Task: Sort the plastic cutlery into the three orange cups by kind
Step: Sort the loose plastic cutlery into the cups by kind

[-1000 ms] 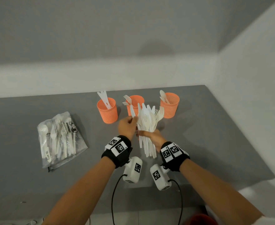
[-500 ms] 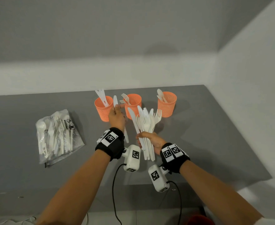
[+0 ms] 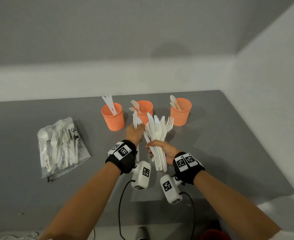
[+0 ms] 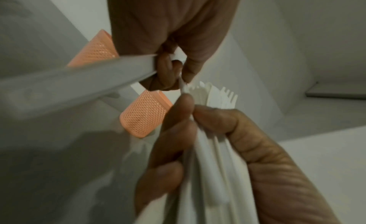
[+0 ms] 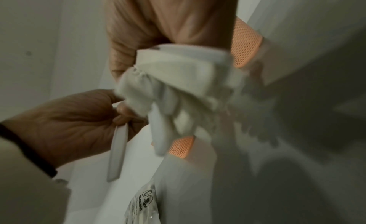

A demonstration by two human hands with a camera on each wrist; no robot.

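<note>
We can read one word only: "WARNING", printed in black capitals on the clear plastic bag (image 3: pixel 63 146) of white cutlery lying on the grey table (image 3: pixel 229 144). Beside it we see two round prohibition signs, and smaller print that we cannot make out. The same word and signs show on the bag in the right wrist view. The black wristbands (image 3: pixel 123 151) carry square black-and-white coded markers, not readable text.

Grey table (image 3: pixel 212 153), three orange cups (image 3: pixel 113 118), bagged cutlery (image 3: pixel 61 146) at left
</note>
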